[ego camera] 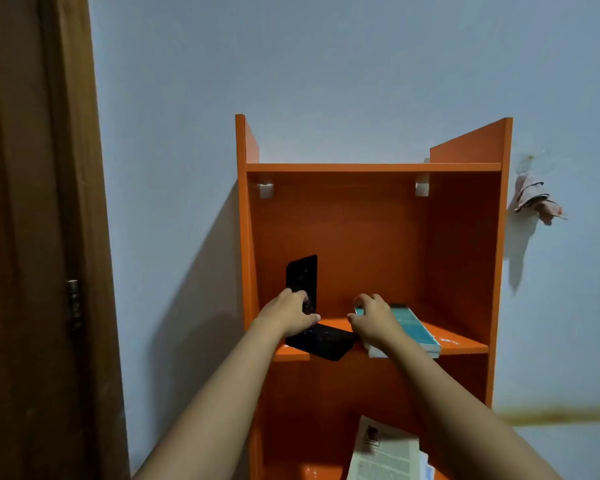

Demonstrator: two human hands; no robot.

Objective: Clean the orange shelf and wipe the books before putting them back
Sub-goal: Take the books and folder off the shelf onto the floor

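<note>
So we're looking at the orange shelf (465,237) standing against a pale blue wall (326,64), with a brown door (32,237) off to the left. Both arms reach into the middle compartment.

The left hand (288,315) is on a black bookend (302,271) at the left of that board. Its grip looks clamped on the upright plate, fingers curled over it and thumb pointing right. The bookend's flat base sticks out a bit past the near edge of the board.

The right hand (374,318) sits on the far end of a teal book (414,327), grip closed on it, fingers curled over the far edge and thumb on the left side. The book lies flat on the same board, just right of the bookend's base, and its near end hangs slightly over the front edge.

The top board looks bare from what we can see, with two small white brackets (265,189) under it at the back. Down in the lower compartment some printed pages (385,452) lean toward the right side. A pinkish cloth (534,199) hangs on the wall just right of the shelf.
</note>
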